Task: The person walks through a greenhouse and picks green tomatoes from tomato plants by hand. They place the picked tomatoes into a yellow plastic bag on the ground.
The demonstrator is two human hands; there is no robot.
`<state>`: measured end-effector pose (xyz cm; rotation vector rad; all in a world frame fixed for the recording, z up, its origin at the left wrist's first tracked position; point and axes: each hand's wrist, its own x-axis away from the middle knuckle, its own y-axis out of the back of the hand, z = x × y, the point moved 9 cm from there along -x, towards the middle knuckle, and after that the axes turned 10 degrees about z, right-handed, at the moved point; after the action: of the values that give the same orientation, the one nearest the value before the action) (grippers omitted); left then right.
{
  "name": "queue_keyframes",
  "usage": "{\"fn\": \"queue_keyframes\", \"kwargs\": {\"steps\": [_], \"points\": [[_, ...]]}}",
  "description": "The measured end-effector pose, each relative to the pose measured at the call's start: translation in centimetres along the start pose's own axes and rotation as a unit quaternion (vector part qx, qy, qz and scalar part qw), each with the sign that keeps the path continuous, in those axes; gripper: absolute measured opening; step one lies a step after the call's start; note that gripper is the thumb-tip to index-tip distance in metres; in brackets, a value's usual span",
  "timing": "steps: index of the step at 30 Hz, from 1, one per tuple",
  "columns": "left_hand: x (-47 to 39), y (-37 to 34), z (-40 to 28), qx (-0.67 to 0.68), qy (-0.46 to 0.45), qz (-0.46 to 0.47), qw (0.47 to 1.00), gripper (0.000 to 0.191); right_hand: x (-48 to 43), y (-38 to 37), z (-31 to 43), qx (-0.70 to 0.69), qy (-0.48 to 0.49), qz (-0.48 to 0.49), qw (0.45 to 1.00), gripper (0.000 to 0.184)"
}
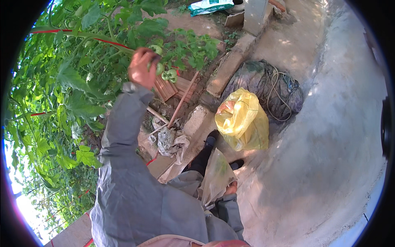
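Note:
My left hand point(142, 68), its arm stretched out in a grey sleeve, is at a tomato plant's fruit cluster. Its fingers curl beside a green tomato point(159, 69), blurred, so I cannot tell whether they grip it. More green tomatoes point(169, 75) hang just to the right, and another tomato point(156, 49) shows above the fingers. A thick tomato stem point(89, 34) with red twine point(111, 42) runs to the hand from the left. Low in front of my body, my right hand point(231, 187) holds a translucent plastic bag point(217, 176) with something green inside; its fingers are partly hidden.
A yellow sack point(243, 123) stands on the concrete path beyond my shoes point(211, 139). Behind it lies a dark bundle point(250, 75) with a rope point(273, 106). Concrete blocks point(197, 123) edge the bed, near sticks point(183, 98) and crumpled plastic film point(168, 142). Tomato foliage point(61, 102) fills the left.

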<state>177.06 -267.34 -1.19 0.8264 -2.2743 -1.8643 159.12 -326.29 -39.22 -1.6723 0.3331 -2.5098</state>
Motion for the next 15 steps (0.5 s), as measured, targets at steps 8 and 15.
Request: {"fn": "queue_keyframes", "kwargs": {"steps": [8,15], "points": [[22.7,-22.8,-11.8,0.472,0.069,0.658,0.583,0.042,-0.1,1.8,-2.0,0.021,-0.038,-0.063,0.997,0.050],[16.7,-28.8,12.4,0.421,0.391,0.130,0.808,0.025,0.6,1.1,-2.5,0.031,-0.048,-0.042,0.997,0.047]]}}
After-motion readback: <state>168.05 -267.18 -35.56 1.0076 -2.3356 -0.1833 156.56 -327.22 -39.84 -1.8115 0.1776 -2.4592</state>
